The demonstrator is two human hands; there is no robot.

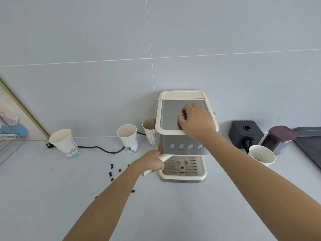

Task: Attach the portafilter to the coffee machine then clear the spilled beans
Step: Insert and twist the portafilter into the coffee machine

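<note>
A cream and steel coffee machine (166, 117) stands against the tiled wall. My left hand (151, 161) is closed around the cream portafilter handle (164, 157), which runs up under the machine's front left; the portafilter's head is hidden beneath the machine. My right hand (195, 120) lies palm down on the machine's steel top, fingers spread. Several dark spilled beans (111, 172) lie scattered on the counter left of the machine, one bean (132, 190) nearer me.
Three paper cups (64, 142) (128, 140) (150, 131) stand left of the machine, with a black power cord (102, 149) running behind them. On the right are a cup holding beans (262, 154), a black box (245, 133), a dark jar (278, 139) and a grey tray (311, 145).
</note>
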